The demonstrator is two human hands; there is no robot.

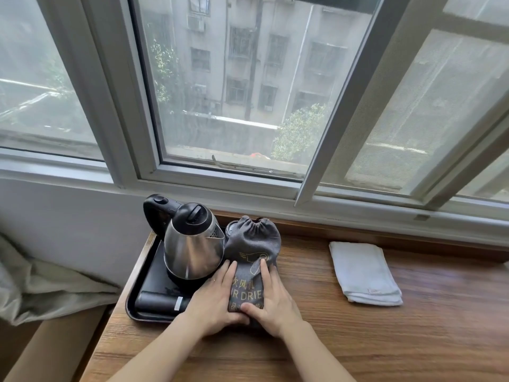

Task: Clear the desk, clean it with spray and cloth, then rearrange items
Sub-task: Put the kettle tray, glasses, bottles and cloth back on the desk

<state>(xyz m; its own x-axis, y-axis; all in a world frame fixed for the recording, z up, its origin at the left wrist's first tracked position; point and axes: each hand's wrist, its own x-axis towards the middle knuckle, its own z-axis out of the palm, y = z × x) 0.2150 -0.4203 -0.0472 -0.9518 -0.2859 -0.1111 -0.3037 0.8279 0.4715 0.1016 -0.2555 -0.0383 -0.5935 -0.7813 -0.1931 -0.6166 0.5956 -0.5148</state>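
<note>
both hands, left hand [213, 299] and right hand [271, 304], clasp the lower end of a grey hair dryer bag [252, 255] on the table [330, 340] beside the kettle [192, 244]; soft cloth over a probably rigid, moderately heavy core, best gripped around its narrow lower part.

The wooden desk [358, 340] carries one steel kettle [192, 252], one black tray [137, 307], one grey drawstring bag [252, 244] (gold lettering), one folded white cloth [363, 271], and two hands.

Left end of desk [303, 340] blocked, middle open
Kettle [192, 244], tray [132, 299], bag [252, 244] crowd back-left corner; cloth [363, 271] near right edge.
</note>
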